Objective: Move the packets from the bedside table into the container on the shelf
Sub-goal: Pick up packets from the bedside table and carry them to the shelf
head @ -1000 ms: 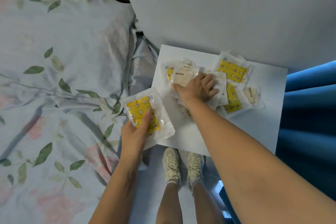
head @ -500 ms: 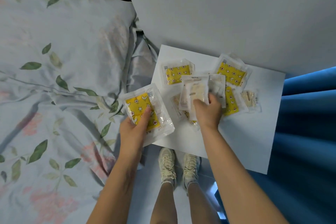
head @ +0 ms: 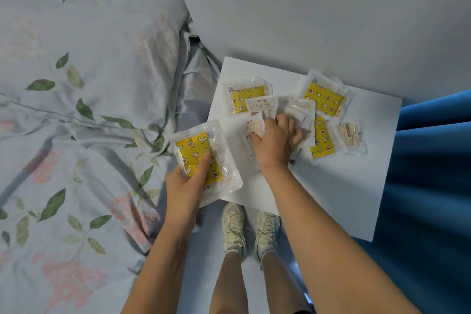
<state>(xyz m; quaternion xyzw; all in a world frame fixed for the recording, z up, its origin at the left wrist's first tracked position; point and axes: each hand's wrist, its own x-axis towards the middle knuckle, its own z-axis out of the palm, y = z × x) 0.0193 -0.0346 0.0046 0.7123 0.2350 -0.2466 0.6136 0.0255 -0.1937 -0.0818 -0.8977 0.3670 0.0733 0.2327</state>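
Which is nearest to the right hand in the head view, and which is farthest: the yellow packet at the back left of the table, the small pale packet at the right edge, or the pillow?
From the right hand:
1. Yellow packet, just behind it to the left.
2. Small pale packet, out to the right.
3. Pillow, far left on the bed.

Both forearms bare to frame edge, no sleeves, no watch/rings seen. Left hand (head: 186, 186), right hand (head: 275, 145): nails short, unpainted. Legs bare. Shoes (head: 233, 227): off-white lace-up sneakers w/ pale ankle socks.
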